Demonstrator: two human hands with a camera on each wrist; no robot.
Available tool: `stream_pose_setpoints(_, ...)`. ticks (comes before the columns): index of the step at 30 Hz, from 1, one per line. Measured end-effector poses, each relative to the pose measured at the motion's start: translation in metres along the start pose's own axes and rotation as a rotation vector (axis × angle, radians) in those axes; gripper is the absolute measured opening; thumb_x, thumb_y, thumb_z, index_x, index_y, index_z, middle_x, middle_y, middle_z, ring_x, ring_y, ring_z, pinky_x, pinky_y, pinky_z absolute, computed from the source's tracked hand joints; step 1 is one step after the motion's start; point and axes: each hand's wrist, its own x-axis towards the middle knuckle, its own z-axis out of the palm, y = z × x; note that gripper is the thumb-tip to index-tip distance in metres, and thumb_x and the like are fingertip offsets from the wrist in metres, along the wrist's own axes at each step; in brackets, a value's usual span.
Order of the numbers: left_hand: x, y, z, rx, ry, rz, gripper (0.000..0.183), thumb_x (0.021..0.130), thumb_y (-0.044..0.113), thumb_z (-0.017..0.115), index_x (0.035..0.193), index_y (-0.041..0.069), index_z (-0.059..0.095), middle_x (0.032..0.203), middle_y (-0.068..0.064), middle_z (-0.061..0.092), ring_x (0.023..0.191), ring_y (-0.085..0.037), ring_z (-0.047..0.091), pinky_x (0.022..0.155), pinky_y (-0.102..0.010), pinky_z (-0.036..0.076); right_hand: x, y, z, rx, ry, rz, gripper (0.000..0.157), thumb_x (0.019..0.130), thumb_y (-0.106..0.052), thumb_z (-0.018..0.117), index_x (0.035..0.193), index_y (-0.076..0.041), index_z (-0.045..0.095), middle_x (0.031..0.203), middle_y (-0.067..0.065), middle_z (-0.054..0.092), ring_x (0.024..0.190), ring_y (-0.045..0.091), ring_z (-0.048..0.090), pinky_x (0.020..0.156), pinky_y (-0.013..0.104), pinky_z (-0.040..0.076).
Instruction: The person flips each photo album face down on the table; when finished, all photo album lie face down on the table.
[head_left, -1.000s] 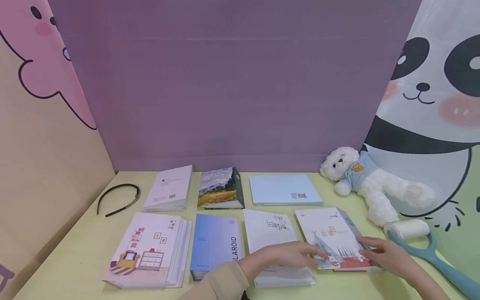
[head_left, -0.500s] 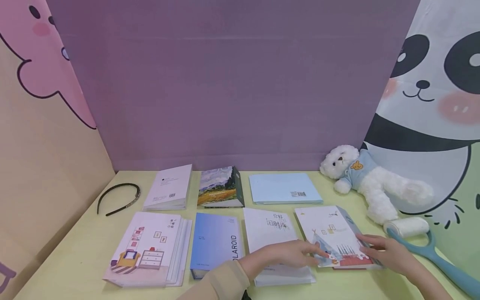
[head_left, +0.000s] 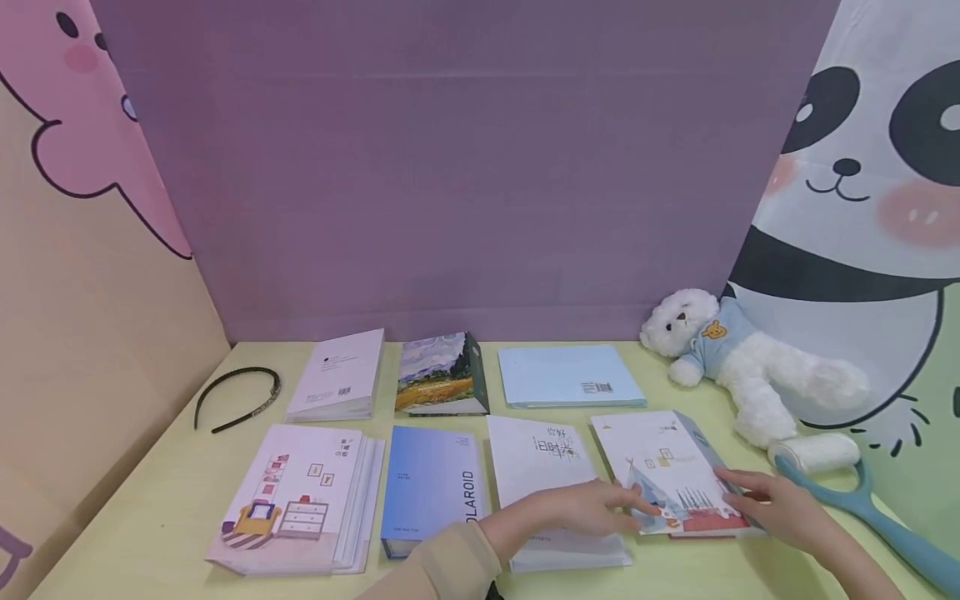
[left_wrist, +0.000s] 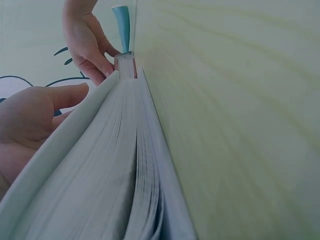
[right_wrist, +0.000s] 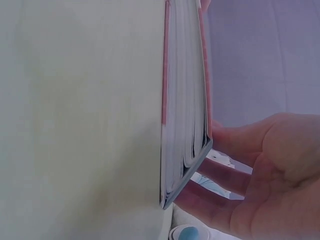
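A book with a white cover, a blue tent drawing and a red strip (head_left: 660, 475) lies at the front right. My left hand (head_left: 592, 507) reaches over the neighbouring white book (head_left: 536, 458), its extended index finger touching the illustrated cover near the left front corner. My right hand (head_left: 772, 504) holds the opposite side. In the right wrist view, the right thumb (right_wrist: 235, 142) rests at the cover's edge while the fingers (right_wrist: 200, 200) lie against the grey spine (right_wrist: 187, 180). The left wrist view shows the white book's page edges (left_wrist: 100, 165) close up, with my left thumb (left_wrist: 70, 95) above its cover.
A blue POLAROID book (head_left: 427, 483) and a pink book (head_left: 292, 500) lie leftward. Behind are a white book (head_left: 337, 375), a landscape-cover book (head_left: 435, 375) and a light blue one (head_left: 566, 375). A headband (head_left: 255, 373), teddy bear (head_left: 750, 358), white roll (head_left: 817, 454) and blue-handled tool (head_left: 892, 525) flank them.
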Motion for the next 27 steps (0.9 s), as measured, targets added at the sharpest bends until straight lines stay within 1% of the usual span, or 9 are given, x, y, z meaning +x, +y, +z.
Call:
stream_pose_setpoints(7, -0.003, 0.002, -0.001, 0.002, -0.015, -0.003, 0.037, 0.099, 0.025, 0.046, 0.136, 0.023, 0.052, 0.154, 0.006, 0.023, 0.144, -0.009, 0.012, 0.116, -0.028, 0.019, -0.001, 0.001, 0.001, -0.012, 0.013, -0.022, 0.048, 0.089, -0.026, 0.063, 0.125, 0.006, 0.057, 0.119, 0.029, 0.059, 0.094, 0.03, 0.065, 0.068, 0.027, 0.05)
stream_pose_setpoints(11, -0.002, 0.002, 0.0, 0.018, -0.014, 0.009, 0.037, 0.1, 0.026, 0.045, 0.137, 0.023, 0.05, 0.155, 0.005, 0.022, 0.143, -0.01, 0.015, 0.115, -0.028, 0.021, -0.001, -0.001, -0.001, 0.026, -0.003, 0.013, 0.048, 0.089, -0.025, 0.064, 0.124, 0.007, 0.056, 0.116, 0.032, 0.058, 0.093, 0.032, 0.066, 0.066, 0.028, 0.049)
stream_pose_setpoints(13, -0.001, 0.0, 0.001, 0.022, -0.006, 0.017, 0.037, 0.1, 0.026, 0.045, 0.137, 0.023, 0.05, 0.155, 0.004, 0.022, 0.142, -0.01, 0.021, 0.113, -0.026, 0.026, 0.0, -0.002, -0.003, 0.046, -0.006, 0.039, 0.048, 0.088, -0.026, 0.064, 0.123, 0.007, 0.057, 0.114, 0.034, 0.058, 0.093, 0.035, 0.066, 0.066, 0.031, 0.05)
stream_pose_setpoints(14, 0.0, -0.001, 0.002, 0.024, 0.004, 0.019, 0.038, 0.1, 0.027, 0.045, 0.137, 0.023, 0.05, 0.154, 0.005, 0.025, 0.14, -0.011, 0.026, 0.111, -0.026, 0.029, 0.0, -0.003, -0.004, 0.059, -0.003, 0.054, 0.048, 0.088, -0.026, 0.065, 0.122, 0.006, 0.058, 0.113, 0.035, 0.058, 0.094, 0.037, 0.065, 0.067, 0.033, 0.05)
stream_pose_setpoints(17, 0.0, -0.004, 0.002, -0.007, 0.051, 0.022, 0.041, 0.098, 0.028, 0.048, 0.139, 0.022, 0.047, 0.149, 0.007, 0.036, 0.134, -0.009, 0.037, 0.105, -0.023, 0.036, 0.0, -0.007, -0.008, 0.083, 0.011, 0.081, 0.046, 0.089, -0.029, 0.063, 0.121, 0.005, 0.06, 0.114, 0.034, 0.058, 0.094, 0.038, 0.065, 0.07, 0.038, 0.052)
stream_pose_setpoints(19, -0.002, -0.006, 0.001, -0.035, 0.09, 0.027, 0.044, 0.097, 0.029, 0.051, 0.14, 0.022, 0.045, 0.145, 0.009, 0.042, 0.131, -0.007, 0.041, 0.103, -0.022, 0.037, -0.001, -0.01, -0.01, 0.098, 0.047, 0.076, 0.044, 0.09, -0.03, 0.062, 0.119, 0.004, 0.062, 0.115, 0.032, 0.06, 0.093, 0.035, 0.066, 0.071, 0.039, 0.052)
stream_pose_setpoints(21, -0.006, -0.008, -0.002, -0.055, 0.136, 0.048, 0.047, 0.096, 0.029, 0.054, 0.141, 0.021, 0.042, 0.142, 0.01, 0.045, 0.13, -0.006, 0.042, 0.103, -0.021, 0.038, -0.001, -0.015, -0.01, 0.107, 0.085, 0.056, 0.042, 0.091, -0.03, 0.061, 0.118, 0.002, 0.063, 0.114, 0.028, 0.062, 0.091, 0.03, 0.067, 0.07, 0.034, 0.052)
stream_pose_setpoints(25, -0.017, -0.014, -0.009, -0.048, 0.23, 0.113, 0.048, 0.095, 0.028, 0.056, 0.14, 0.018, 0.044, 0.141, 0.009, 0.048, 0.127, -0.005, 0.046, 0.102, -0.019, 0.039, 0.001, -0.029, -0.009, 0.123, 0.169, 0.001, 0.036, 0.091, -0.031, 0.062, 0.114, -0.005, 0.067, 0.112, 0.017, 0.067, 0.087, 0.019, 0.067, 0.067, 0.023, 0.05)
stream_pose_setpoints(27, -0.023, -0.018, -0.014, -0.025, 0.282, 0.141, 0.047, 0.095, 0.028, 0.056, 0.139, 0.015, 0.046, 0.138, 0.006, 0.051, 0.124, -0.005, 0.049, 0.101, -0.018, 0.041, 0.002, -0.037, -0.008, 0.144, 0.195, -0.025, 0.034, 0.09, -0.032, 0.062, 0.114, -0.008, 0.067, 0.113, 0.014, 0.068, 0.086, 0.008, 0.065, 0.067, 0.02, 0.05)
